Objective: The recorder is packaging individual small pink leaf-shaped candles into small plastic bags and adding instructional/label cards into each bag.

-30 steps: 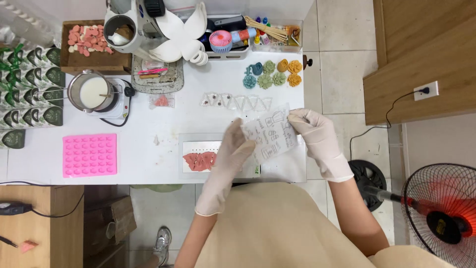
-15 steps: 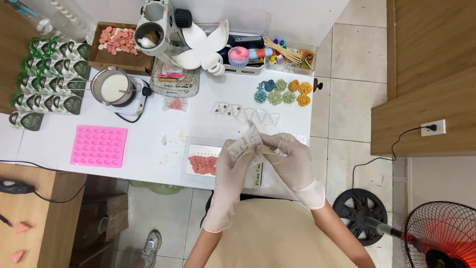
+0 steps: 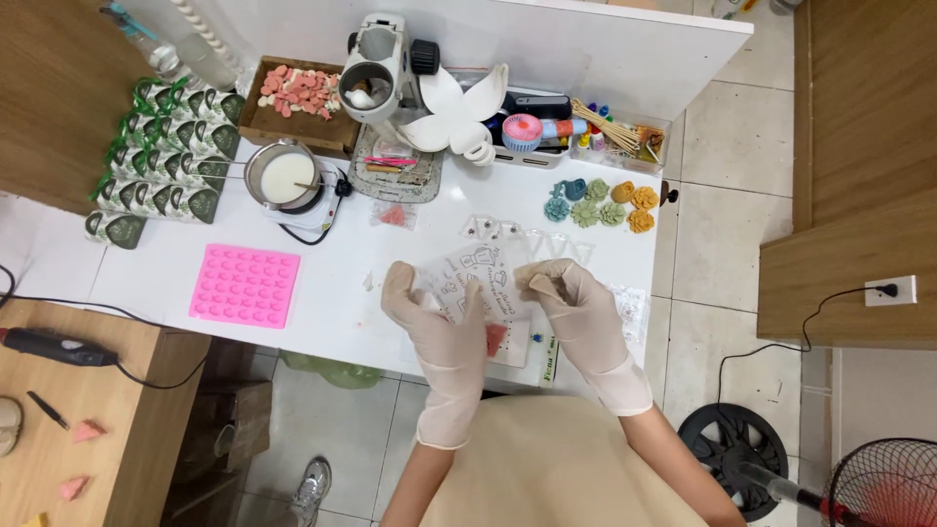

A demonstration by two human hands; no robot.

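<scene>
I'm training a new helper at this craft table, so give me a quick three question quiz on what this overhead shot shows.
1. True or false: both gloved hands hold the clear printed bag between them.
2. Which lies nearest the left hand? A) the pink mould B) the pot of white liquid C) the wooden skewers
3. Fill in: the small coloured flower pieces lie on the white table beyond the ____ hand.

Key
1. True: the left hand and the right hand each pinch one side of it.
2. A
3. right
</scene>
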